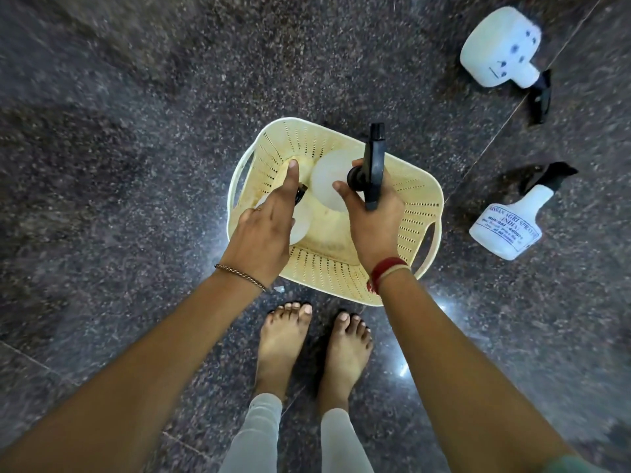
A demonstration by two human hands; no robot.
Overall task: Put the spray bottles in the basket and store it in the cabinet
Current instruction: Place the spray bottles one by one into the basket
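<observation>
The right hand (372, 213) is closed around the black trigger head (373, 165) of a white spray bottle (329, 180), holding it upright over the middle of the cream basket (341, 278). The left hand (264, 230) rests on a second bottle (300, 221) at the basket's left side; its index finger lies straight along the black nozzle, and the other fingers curl down out of sight, so I cannot tell whether it grips or only steadies. Both bottle bodies sit inside the perforated walls, close together and possibly touching.

To seat these well, I judge the right hand should lower its bottle straight down until the base meets the basket bottom, then let go only once it stands without leaning. The left hand should keep its bottle pressed toward the left wall to leave space.

Two more bottles lie tipped over on the dark granite floor, well apart from the basket: a labelled bottle (508, 230) near the floor's right edge and a round-bodied one (502, 49) toward the far right corner. They need the right half of the basket, which looks free. No cabinet is in view.
</observation>
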